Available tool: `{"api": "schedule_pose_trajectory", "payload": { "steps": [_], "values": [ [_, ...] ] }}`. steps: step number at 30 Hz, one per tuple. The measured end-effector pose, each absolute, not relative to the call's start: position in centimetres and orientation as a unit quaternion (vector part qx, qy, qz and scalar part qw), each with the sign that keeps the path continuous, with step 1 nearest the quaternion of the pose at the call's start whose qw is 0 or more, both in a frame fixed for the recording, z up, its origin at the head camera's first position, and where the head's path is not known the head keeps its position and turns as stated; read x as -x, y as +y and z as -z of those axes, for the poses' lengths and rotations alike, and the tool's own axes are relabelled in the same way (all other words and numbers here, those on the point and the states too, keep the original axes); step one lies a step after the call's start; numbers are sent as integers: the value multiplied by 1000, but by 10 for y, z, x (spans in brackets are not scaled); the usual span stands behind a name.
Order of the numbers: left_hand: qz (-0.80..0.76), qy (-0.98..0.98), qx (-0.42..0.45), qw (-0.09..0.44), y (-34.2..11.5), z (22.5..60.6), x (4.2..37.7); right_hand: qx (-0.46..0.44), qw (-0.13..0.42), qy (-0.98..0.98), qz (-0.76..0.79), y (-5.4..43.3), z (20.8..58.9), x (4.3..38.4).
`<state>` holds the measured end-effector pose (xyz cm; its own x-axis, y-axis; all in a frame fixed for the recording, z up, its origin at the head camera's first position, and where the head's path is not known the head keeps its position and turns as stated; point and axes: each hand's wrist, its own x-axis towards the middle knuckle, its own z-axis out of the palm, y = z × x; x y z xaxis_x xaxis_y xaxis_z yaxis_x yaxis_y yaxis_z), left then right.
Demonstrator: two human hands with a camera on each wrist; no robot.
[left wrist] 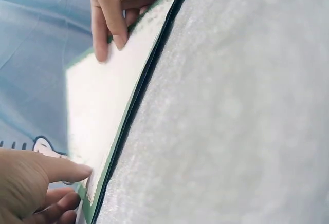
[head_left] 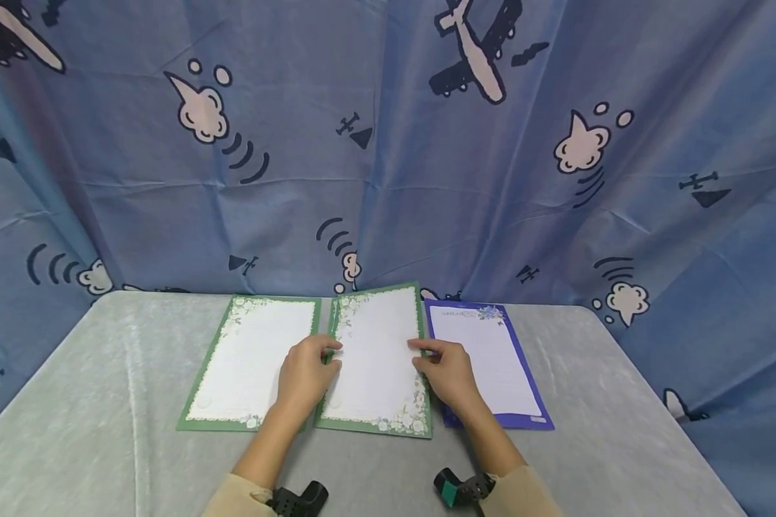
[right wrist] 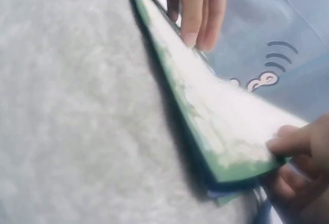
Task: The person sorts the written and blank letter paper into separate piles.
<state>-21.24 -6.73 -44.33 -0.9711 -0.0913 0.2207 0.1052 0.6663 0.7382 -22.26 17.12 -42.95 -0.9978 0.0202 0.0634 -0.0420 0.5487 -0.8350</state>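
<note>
A stack of letter paper (head_left: 375,359), its top sheet white with a green floral border, is tilted slightly in the middle of the head view. My left hand (head_left: 307,370) grips its left edge, thumb on top and fingers beneath in the left wrist view. On the opposite edge, my right hand (head_left: 449,370) pinches the stack between thumb and fingers. Green and dark blue edges show layered under the top sheet (right wrist: 226,131) in the right wrist view. A matching green-bordered sheet (head_left: 259,359) lies to the left, and a blue-purple-bordered sheet (head_left: 485,359) to the right, partly behind my right hand.
A light grey cloth (head_left: 595,445) covers the table. Behind its far edge hangs a blue curtain (head_left: 414,222) printed with planes and clouds. Dark camera mounts (head_left: 300,499) are worn at both wrists.
</note>
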Motion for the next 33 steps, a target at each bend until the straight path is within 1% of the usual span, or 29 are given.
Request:
{"api": "schedule_pose_trajectory", "payload": {
  "steps": [2,10,17,24,33],
  "values": [
    [416,-902,2,116,-69,443,213,1,29,-867,-497,172,428,223],
    [497,-865,0,72,-78,438,217,8,-2,-811,-585,176,420,222],
    [541,-839,-2,61,-88,426,219,-8,-26,-800,-599,175,414,220],
    [556,-829,0,50,-100,407,219,-21,-27,-803,-594,169,406,216],
    [555,-829,-7,63,-118,384,210,-35,-15,-805,-592,154,391,214]
  ]
}}
